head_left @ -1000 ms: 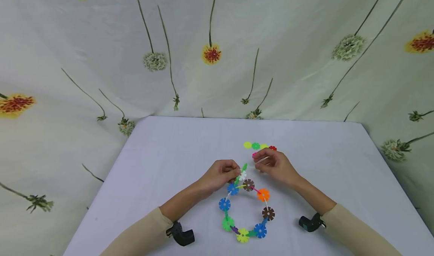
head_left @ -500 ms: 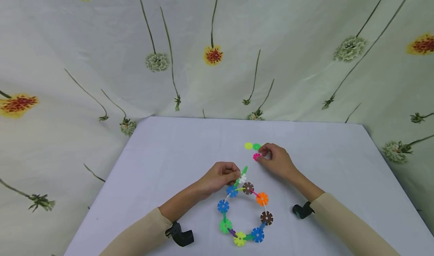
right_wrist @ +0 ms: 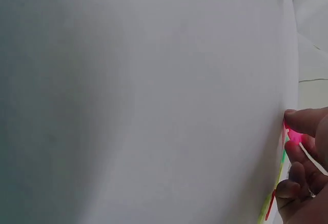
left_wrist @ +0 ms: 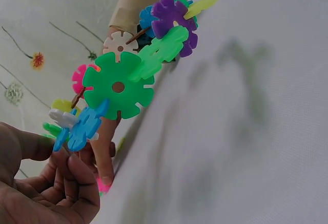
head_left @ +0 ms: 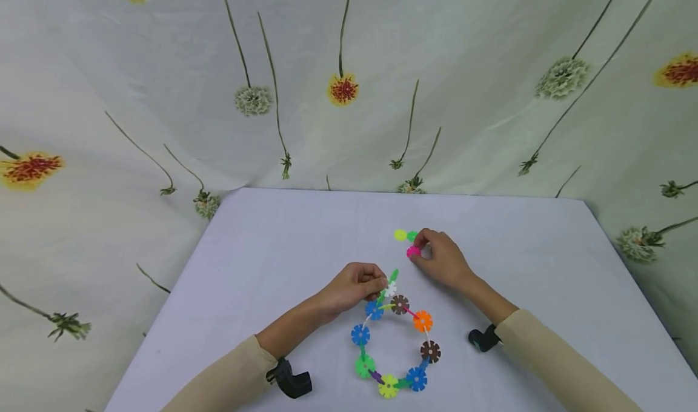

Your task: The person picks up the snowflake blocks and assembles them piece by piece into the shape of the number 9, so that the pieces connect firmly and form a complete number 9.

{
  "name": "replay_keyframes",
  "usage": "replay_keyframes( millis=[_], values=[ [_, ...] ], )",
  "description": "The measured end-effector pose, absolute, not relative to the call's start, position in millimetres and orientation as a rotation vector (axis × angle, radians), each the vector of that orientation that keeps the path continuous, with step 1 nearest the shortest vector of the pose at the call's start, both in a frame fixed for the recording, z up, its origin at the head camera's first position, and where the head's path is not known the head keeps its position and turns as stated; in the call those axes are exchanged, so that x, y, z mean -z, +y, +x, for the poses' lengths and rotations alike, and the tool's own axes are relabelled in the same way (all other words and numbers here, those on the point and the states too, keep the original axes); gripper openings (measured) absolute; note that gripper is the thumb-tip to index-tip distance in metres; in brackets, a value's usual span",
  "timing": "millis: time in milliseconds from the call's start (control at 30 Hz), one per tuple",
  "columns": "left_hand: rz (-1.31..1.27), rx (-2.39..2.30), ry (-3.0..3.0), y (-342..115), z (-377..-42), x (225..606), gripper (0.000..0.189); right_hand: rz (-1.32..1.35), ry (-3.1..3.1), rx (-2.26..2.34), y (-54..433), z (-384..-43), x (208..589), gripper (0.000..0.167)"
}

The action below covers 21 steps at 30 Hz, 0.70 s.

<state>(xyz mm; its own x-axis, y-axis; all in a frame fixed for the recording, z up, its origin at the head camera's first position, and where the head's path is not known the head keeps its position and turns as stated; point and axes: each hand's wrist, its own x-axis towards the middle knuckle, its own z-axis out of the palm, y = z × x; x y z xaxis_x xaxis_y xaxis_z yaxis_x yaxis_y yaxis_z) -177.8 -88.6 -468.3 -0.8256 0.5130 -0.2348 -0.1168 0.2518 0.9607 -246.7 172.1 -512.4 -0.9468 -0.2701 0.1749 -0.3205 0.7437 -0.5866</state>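
My left hand (head_left: 357, 286) pinches a chain of slotted snowflake discs near a white disc (head_left: 390, 288) at its top. The chain hangs as a ring of several colours, with a green disc (left_wrist: 118, 85) large in the left wrist view and an orange disc (head_left: 422, 321) on its right side. Farther back, my right hand (head_left: 443, 259) pinches a pink snowflake disc (head_left: 413, 251) between thumb and finger, low at the table. In the right wrist view this pink disc (right_wrist: 294, 136) shows between the fingertips. Beside it lies a green disc (head_left: 412, 235), partly covered by my finger.
A yellow disc (head_left: 400, 235) lies left of the loose green one. Red and yellow edges of other discs (right_wrist: 269, 203) show beneath the right hand. A white cloth covers the table (head_left: 294, 224), with a flower-printed curtain (head_left: 305, 139) behind it.
The right hand has come down and slightly left, from above the loose discs onto the pink one. The left hand keeps its hold, and the ring hangs slightly lower in view.
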Motion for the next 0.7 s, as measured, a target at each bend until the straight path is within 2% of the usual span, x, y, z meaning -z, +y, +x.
replay_keyframes(
  millis=[233,700],
  values=[
    [0.347,-1.613,2.012,-89,-178,470,0.02,0.559,-2.822,-1.126,174,-243,512,0.019],
    [0.359,-1.584,2.011,-87,-179,471,0.02,0.487,-2.761,-1.412,186,-236,507,0.013]
  ],
)
